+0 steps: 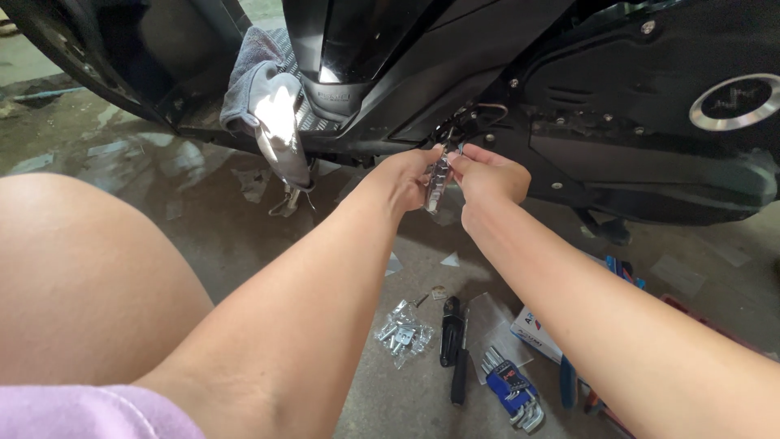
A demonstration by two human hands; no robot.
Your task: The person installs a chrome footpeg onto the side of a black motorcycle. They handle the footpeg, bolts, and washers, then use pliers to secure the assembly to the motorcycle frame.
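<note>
Both my hands reach forward to the underside of a black scooter body point(650, 146). My left hand point(404, 177) and my right hand point(487, 176) together grip a small silver metal footrest-like part point(439, 180), held upright between them just below the scooter's frame bracket point(459, 126). The part's upper end is hidden by my fingers.
A grey cloth point(264, 106) hangs over the scooter's footboard. On the concrete floor lie a clear bag of small metal hardware point(402, 333), a black folding tool point(453, 337), a blue hex key set point(512, 390), a small box point(536, 332) and pliers point(569, 382). My knee point(81, 276) fills the left.
</note>
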